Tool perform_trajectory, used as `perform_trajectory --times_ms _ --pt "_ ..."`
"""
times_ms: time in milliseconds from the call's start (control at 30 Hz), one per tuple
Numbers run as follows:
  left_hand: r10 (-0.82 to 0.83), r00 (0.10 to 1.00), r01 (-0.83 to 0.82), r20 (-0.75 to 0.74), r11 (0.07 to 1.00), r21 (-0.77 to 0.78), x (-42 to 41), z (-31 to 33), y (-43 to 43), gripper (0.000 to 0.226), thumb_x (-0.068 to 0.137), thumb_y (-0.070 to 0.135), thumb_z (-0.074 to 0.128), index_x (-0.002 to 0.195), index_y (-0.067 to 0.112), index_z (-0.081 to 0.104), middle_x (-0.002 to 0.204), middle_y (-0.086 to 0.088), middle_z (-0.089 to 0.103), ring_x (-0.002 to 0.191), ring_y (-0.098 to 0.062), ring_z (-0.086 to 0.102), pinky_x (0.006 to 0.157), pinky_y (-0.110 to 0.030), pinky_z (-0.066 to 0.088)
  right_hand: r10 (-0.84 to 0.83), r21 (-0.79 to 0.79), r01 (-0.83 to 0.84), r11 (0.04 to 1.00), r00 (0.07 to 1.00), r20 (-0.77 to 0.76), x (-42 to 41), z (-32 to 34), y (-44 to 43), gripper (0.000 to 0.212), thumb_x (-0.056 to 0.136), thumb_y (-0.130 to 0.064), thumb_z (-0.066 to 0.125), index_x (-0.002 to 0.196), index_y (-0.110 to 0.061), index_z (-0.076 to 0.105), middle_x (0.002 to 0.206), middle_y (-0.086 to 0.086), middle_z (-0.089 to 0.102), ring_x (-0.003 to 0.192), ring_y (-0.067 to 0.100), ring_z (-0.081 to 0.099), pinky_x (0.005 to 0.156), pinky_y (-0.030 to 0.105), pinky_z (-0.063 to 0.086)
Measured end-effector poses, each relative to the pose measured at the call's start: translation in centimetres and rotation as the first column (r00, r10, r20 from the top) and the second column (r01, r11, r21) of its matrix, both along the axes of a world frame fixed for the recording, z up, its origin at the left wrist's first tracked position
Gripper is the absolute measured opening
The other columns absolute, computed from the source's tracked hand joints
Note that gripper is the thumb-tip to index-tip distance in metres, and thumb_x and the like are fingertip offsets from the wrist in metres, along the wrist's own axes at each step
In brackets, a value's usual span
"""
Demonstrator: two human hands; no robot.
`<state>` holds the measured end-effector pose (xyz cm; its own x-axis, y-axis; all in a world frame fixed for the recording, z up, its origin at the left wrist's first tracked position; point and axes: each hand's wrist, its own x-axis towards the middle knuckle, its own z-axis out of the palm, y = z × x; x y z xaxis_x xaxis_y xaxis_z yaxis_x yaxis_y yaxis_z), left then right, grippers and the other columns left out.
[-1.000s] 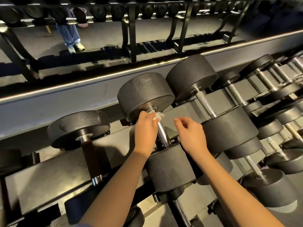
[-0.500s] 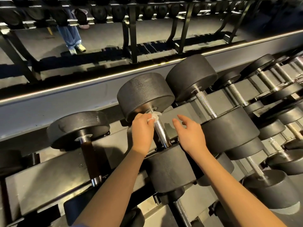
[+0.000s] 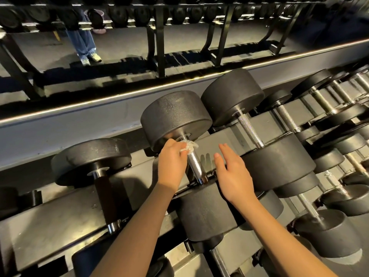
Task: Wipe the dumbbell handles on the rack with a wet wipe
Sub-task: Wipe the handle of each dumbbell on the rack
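Note:
A large black dumbbell (image 3: pixel 175 116) lies on the rack (image 3: pixel 50 220) in the middle of the view, its chrome handle (image 3: pixel 196 166) running toward me. My left hand (image 3: pixel 171 164) pinches a crumpled white wet wipe (image 3: pixel 188 146) against the top of that handle, right under the far weight head. My right hand (image 3: pixel 232 174) hovers just right of the handle with fingers straight and spread, holding nothing. Its fingertips reach over the rack's flat plate.
A dumbbell with a dark handle (image 3: pixel 102 192) sits to the left. More chrome-handled dumbbells (image 3: pixel 249 129) line the rack to the right, with a lower tier (image 3: pixel 327 232) below. A mirror behind shows another rack and a person's legs (image 3: pixel 83 43).
My left hand slid the wipe up the handle toward the far weight head. My right hand uncurled its fingers and drifted slightly right, away from the handle.

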<state>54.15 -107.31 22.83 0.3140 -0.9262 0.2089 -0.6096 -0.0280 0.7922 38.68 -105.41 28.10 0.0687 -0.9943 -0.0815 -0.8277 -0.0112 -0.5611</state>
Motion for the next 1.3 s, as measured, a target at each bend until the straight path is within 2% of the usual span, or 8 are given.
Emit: perform_trajectory --times_ms 200,467,533,600,667,1000,1133,1300 --pt "-0.117 0.988 0.123 -0.098 0.99 0.063 0.0 -0.9 1.1 0.012 0.09 0.01 0.063 0.095 0.006 0.073 0.092 0.005 0.053 0.075 -0.006 0.055 0.067 -0.006 0.041 -0.083 -0.028 0.087 0.996 0.99 0.113 -0.1 0.1 0.3 0.049 0.102 -0.038 0.026 0.147 -0.019 0.032 0.152 -0.003 0.034 0.139 0.016 0.029 0.109 0.028 0.023" --pt "-0.378 0.925 0.378 -0.029 0.914 0.147 0.1 -0.7 2.0 0.013 0.082 0.01 0.071 0.093 0.011 0.076 0.094 0.005 0.061 0.086 -0.014 0.062 0.081 -0.037 0.052 -0.123 -0.02 0.126 0.992 0.986 0.115 0.0 0.0 0.1 0.049 0.101 -0.042 0.028 0.144 -0.02 0.038 0.146 0.0 0.043 0.135 0.018 0.035 0.105 0.032 0.03" --pt "-0.31 0.95 0.304 0.046 0.948 0.095 0.2 -0.4 1.7 0.016 0.086 0.011 0.065 0.097 0.014 0.075 0.097 0.004 0.059 0.085 -0.011 0.059 0.08 -0.029 0.05 -0.13 -0.016 0.133 0.991 0.984 0.118 0.0 0.2 0.2 0.049 0.101 -0.042 0.029 0.144 -0.02 0.038 0.147 0.0 0.042 0.136 0.018 0.034 0.106 0.033 0.029" --pt "-0.088 0.996 0.088 -0.035 0.996 -0.005 0.3 0.2 1.4 0.019 0.089 0.007 0.059 0.1 0.014 0.073 0.096 0.004 0.053 0.081 -0.001 0.054 0.076 -0.01 0.043 -0.137 -0.006 0.138 0.99 0.983 0.122 0.0 0.2 0.2 0.049 0.101 -0.042 0.029 0.145 -0.02 0.037 0.148 -0.001 0.041 0.137 0.018 0.033 0.108 0.034 0.029" --pt "0.043 0.989 -0.046 -0.138 0.999 -0.02 0.3 0.5 1.0 0.02 0.091 0.006 0.058 0.105 0.013 0.071 0.098 0.003 0.053 0.08 0.005 0.051 0.078 -0.005 0.04 -0.141 -0.005 0.143 0.99 0.982 0.126 0.0 0.1 0.2 0.05 0.101 -0.043 0.029 0.145 -0.02 0.037 0.148 -0.001 0.041 0.137 0.017 0.033 0.108 0.034 0.029" --pt "-0.034 0.999 0.034 -0.036 0.999 0.002 0.0 0.1 0.5 0.013 0.086 0.002 0.062 0.093 0.004 0.073 0.092 -0.004 0.06 0.073 -0.002 0.049 0.072 0.003 0.031 -0.151 -0.016 0.155 0.988 0.979 0.134 -0.1 -0.4 0.0 0.051 0.099 -0.048 0.03 0.144 -0.025 0.038 0.144 0.001 0.046 0.132 0.019 0.04 0.107 0.041 0.036" --pt "0.107 0.994 -0.108 -0.034 0.994 -0.028 -0.5 0.8 -0.1 0.018 0.093 0.008 0.055 0.102 0.003 0.07 0.098 -0.007 0.061 0.08 -0.005 0.047 0.072 -0.002 0.03 -0.152 -0.03 0.157 0.987 0.978 0.143 -0.1 -0.4 0.1 0.05 0.099 -0.046 0.03 0.143 -0.024 0.039 0.144 0.0 0.046 0.132 0.019 0.041 0.107 0.041 0.036" --pt "-0.07 0.998 0.07 -0.008 0.996 0.047 -0.7 0.0 1.1 0.015 0.088 0.008 0.062 0.099 0.006 0.073 0.094 -0.004 0.056 0.079 -0.013 0.053 0.073 -0.015 0.04 -0.155 -0.029 0.161 0.987 0.977 0.144 0.0 -0.4 0.2 0.05 0.099 -0.046 0.03 0.142 -0.024 0.041 0.143 0.001 0.047 0.132 0.02 0.041 0.107 0.042 0.036"
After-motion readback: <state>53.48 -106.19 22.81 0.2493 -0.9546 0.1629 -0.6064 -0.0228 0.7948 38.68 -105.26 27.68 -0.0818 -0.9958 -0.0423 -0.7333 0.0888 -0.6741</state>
